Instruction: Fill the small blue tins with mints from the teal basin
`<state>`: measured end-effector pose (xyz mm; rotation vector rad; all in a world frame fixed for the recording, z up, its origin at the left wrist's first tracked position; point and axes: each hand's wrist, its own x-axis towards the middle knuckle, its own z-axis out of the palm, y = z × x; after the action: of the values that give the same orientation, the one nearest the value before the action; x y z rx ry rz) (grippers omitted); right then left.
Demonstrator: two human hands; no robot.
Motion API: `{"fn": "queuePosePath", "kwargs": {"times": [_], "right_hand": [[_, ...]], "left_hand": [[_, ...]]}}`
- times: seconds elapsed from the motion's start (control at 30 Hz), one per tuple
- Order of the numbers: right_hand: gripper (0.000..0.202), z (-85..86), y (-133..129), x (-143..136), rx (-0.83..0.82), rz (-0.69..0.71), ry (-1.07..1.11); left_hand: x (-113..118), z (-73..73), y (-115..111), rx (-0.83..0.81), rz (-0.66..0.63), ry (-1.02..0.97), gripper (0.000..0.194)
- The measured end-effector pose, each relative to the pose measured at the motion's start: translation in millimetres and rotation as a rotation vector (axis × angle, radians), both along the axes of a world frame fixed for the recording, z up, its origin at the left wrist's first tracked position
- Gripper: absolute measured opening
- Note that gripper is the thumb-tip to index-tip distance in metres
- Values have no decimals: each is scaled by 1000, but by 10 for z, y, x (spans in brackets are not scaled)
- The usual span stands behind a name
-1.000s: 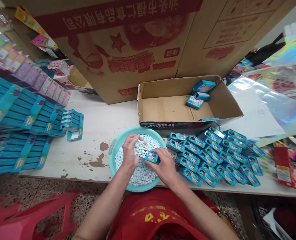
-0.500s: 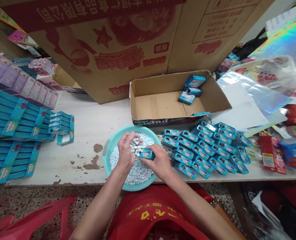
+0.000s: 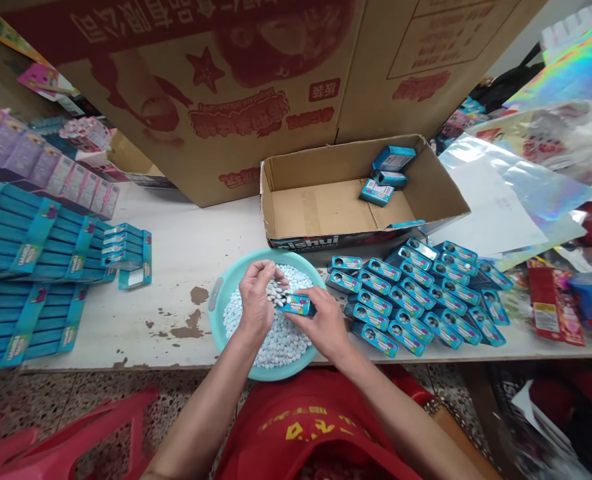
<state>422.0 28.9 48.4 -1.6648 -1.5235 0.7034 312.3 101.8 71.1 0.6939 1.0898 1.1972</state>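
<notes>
A teal basin (image 3: pixel 217 340) full of small white candies (image 3: pixel 281 347) stands at the table's front edge. Over it, my left hand (image 3: pixel 257 297) is cupped around a handful of the candies, its fingers curled. My right hand (image 3: pixel 323 320) grips a small blue candy box (image 3: pixel 296 305) by its sides. The box lies tilted with its holed end against the candies in my left palm. To the right, several rows of similar blue boxes (image 3: pixel 411 293) stand upright on the table, their round holes facing up.
Behind the basin is an open cardboard tray (image 3: pixel 316 210) with a few blue boxes in it. A large carton (image 3: pixel 256 80) rises behind that. Stacked blue display packs (image 3: pixel 31 267) stand at left, plastic sheets (image 3: pixel 506 193) and red packets (image 3: pixel 551 307) at right. A red stool (image 3: pixel 91 433) is below.
Fewer candies show in my left hand, and its fingers have closed in nearer the box. The box has shifted slightly to the right. The whole view has drifted a little.
</notes>
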Motion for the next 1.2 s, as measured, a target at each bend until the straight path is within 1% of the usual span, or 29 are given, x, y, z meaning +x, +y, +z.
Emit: {"fn": "queuePosePath", "kwargs": {"times": [0.13,0.33,0.47,0.53,0.57,0.6,0.63,0.67,0.7,0.73,0.77,0.8,0.83,0.9,0.97,1.07,1.1,1.13,1.2], "right_hand": [[31,-18,-9,-8,-6,-5,9],[34,2,-17,-27,-16,-23,28],[32,7,8,-33,-8,-38,11],[31,12,6,-23,-10,-44,13],[31,18,-6,-11,-5,-45,25],[30,26,-27,7,5,-46,45],[30,35,-57,30,22,-52,70],[30,41,-94,56,43,-56,98],[30,43,-132,84,63,-62,126],[30,38,-169,112,80,-73,148],[31,26,-200,137,95,-85,159],[32,8,-223,157,110,-100,159],[32,-13,-237,173,120,-115,149],[30,-47,-243,187,128,-133,131],[30,-53,-235,184,124,-134,148],[34,-36,-217,165,145,-175,190],[33,-39,-209,158,154,-190,190],[33,-48,-199,150,156,-197,182],[31,-80,-175,141,142,-194,160]], "left_hand": [[16,20,-13,27,-22,23,19],[40,26,-8,31,-57,47,19],[67,83,-50,41,-129,23,21],[39,97,-26,35,-155,-5,21],[5,79,11,35,-144,-16,21],[-43,36,66,37,-118,-17,21],[-99,-38,136,39,-88,14,22],[-157,-144,213,50,-81,113,23],[-211,-276,290,67,-104,254,25],[-251,-429,358,87,-162,437,28],[-273,-591,408,119,-256,635,29],[-274,-751,434,138,-336,748,27],[-255,-897,436,157,-404,830,24],[-181,-1115,372,176,-488,878,21],[-114,-1218,259,198,-584,946,22],[-124,-1220,107,208,-721,1067,16],[-158,-1204,78,199,-730,1091,13],[-201,-1189,60,184,-713,1096,11],[-293,-1165,56,144,-626,1055,10]]}}
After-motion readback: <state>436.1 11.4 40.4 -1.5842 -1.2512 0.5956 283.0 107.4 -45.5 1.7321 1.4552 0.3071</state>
